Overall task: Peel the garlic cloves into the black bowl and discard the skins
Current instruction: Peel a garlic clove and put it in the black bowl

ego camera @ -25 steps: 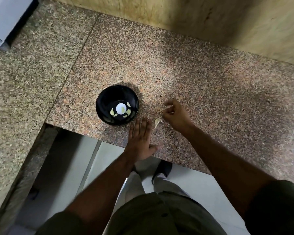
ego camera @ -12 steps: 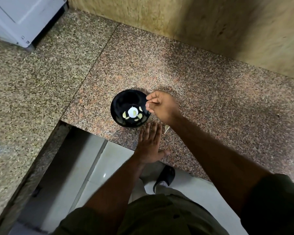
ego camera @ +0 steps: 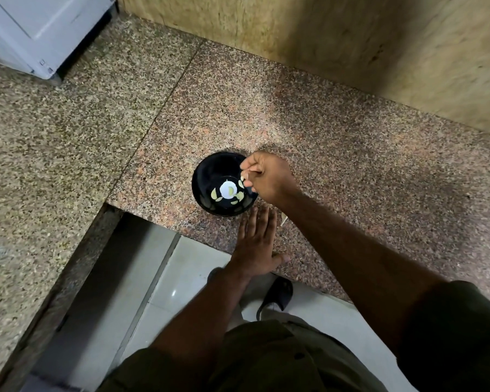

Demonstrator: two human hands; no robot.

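A: Left to right. Round glossy black bowl (ego camera: pixel 224 183) sits on the speckled reddish granite counter (ego camera: pixel 337 154), just past the left fingertips. Probably parked near the edge so drops are short.

B: Left hand (ego camera: pixel 256 244)?

A: Flat on the counter, palm down, fingers straight and close together, thumb out to the side. It holds nothing and doesn't touch the bowl; looks like a brace.

B: Right hand (ego camera: pixel 268 176)?

A: Over the bowl's right rim, fingers curled, tips pinching a small pale bit. Clove or skin, can't tell. My read: about to drop it in.

B: Counts?

A: One bowl. About five pale yellowish peeled garlic cloves (ego camera: pixel 216 194) inside, below the right fingertips, around a white glare spot. One pale papery skin scrap (ego camera: pixel 283 220) on the counter, just right of the left fingertips, half hidden by the right forearm. Not yet discarded.
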